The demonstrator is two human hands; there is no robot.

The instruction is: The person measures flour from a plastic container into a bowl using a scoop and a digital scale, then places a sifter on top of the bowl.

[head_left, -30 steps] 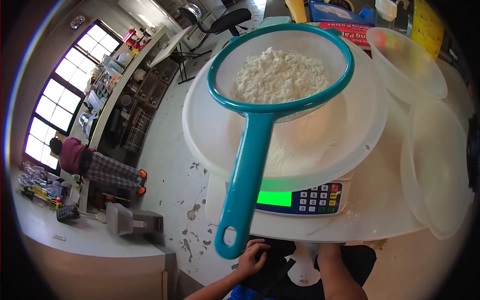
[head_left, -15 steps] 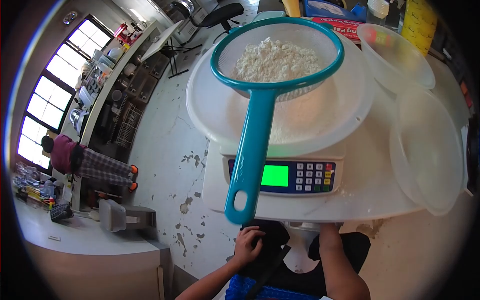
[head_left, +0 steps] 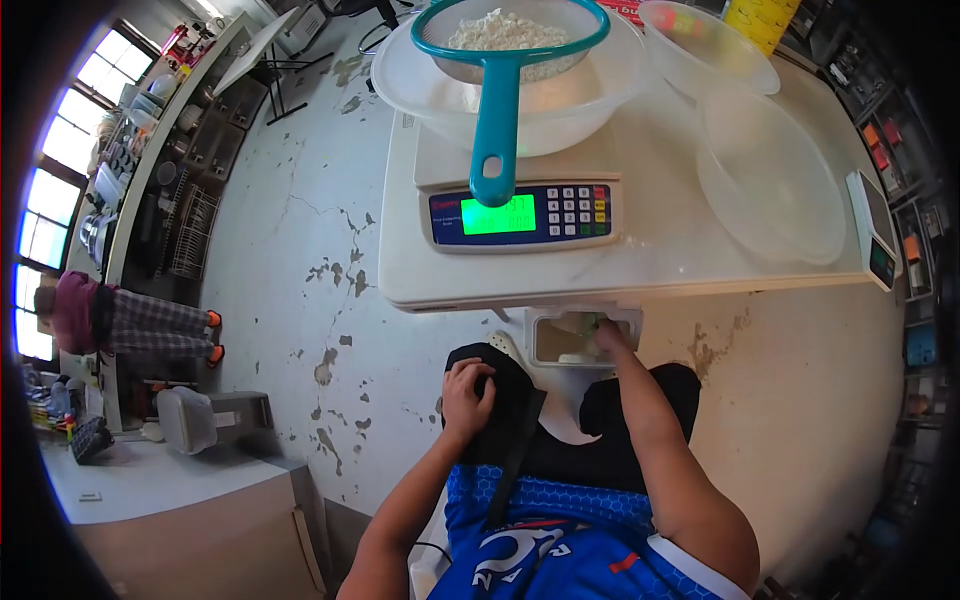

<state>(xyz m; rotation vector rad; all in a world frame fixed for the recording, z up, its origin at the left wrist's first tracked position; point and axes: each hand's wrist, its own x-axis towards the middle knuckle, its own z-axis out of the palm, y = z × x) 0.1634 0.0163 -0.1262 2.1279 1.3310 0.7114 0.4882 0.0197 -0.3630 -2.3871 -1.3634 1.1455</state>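
My left hand (head_left: 466,396) rests on my left knee, fingers loosely bent over the dark trousers and holding nothing. Below the table edge, my right hand (head_left: 607,337) reaches into a white open bin (head_left: 537,345). Its fingers look closed by a pale greenish thing inside the bin, too small and shaded to name. On the table a teal-rimmed strainer (head_left: 494,130) full of white powder (head_left: 508,33) lies across a wide white bowl (head_left: 570,130). The bowl sits on a digital scale (head_left: 520,228) with a lit green display.
Two translucent plastic bowls (head_left: 770,180) stand on the table's right side. A small white scale (head_left: 873,215) is at the right edge. A yellow container (head_left: 757,22) is at the back. Far left, a person (head_left: 130,318) stands by a counter; shelves (head_left: 920,260) line the right.
The view has tipped down, bringing the bin and my lap into sight. My left hand stays on the knee; my right hand, hidden before under the table edge, now shows inside the bin.
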